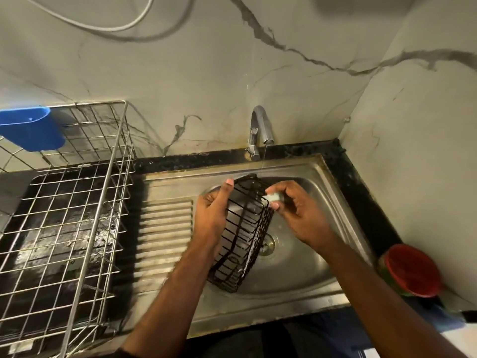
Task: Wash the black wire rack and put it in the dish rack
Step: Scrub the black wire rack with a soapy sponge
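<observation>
Steel sink set in a dark counter, marble wall behind.
Over the basin, black wire rack gripped by left hand; right hand pinching a pale soapy scrubber against its rim; farther left, empty dish rack; beyond, tap trickling.

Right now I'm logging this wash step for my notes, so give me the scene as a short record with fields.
stage: scrubbing, not yet racked
black wire rack: tilted over the sink bowl
left hand: grips the rack's left side
right hand: presses a small pale scrubber to the rack's upper right edge
tap: thin stream running, falls by the rack's far end
dish rack: left of the sink, holds no dishes
blue holder: hung on the dish rack's back
</observation>
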Available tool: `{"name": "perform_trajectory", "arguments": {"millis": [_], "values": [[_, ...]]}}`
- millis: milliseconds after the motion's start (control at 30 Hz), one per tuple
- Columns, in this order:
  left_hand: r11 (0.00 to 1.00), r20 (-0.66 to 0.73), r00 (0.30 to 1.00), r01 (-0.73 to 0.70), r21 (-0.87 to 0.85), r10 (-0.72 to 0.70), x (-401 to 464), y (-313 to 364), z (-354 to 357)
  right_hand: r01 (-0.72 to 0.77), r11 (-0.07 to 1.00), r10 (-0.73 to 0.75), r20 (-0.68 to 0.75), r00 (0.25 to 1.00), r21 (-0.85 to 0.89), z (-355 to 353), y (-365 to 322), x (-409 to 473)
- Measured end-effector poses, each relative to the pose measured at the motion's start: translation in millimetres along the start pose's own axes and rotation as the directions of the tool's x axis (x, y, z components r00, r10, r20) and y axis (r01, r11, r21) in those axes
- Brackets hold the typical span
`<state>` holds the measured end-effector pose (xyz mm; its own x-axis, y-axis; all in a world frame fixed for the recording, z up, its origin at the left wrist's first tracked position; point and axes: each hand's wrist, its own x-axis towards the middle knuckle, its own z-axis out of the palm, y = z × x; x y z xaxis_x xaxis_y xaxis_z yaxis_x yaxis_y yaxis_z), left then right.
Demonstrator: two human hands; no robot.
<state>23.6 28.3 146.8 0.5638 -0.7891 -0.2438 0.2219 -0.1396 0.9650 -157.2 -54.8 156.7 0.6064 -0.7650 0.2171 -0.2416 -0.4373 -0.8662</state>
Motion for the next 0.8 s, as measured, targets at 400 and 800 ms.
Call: {"name": "perform_trajectory", "arguments": {"millis": [400, 800], "values": [[0.99, 0.076, 0.988, -0.131, -0.046, 0.134, -19, 10, 19, 0.449, 0.849, -0.406, 0.198, 0.892, -0.278, -4, -52, 4], [0.959, 0.102, 0.956, -0.281, 0.036, 0.277, -40, 8, 32, 0.123, 0.972, -0.122, 0.017, 0.992, -0.2, -38, -4, 19]]}}
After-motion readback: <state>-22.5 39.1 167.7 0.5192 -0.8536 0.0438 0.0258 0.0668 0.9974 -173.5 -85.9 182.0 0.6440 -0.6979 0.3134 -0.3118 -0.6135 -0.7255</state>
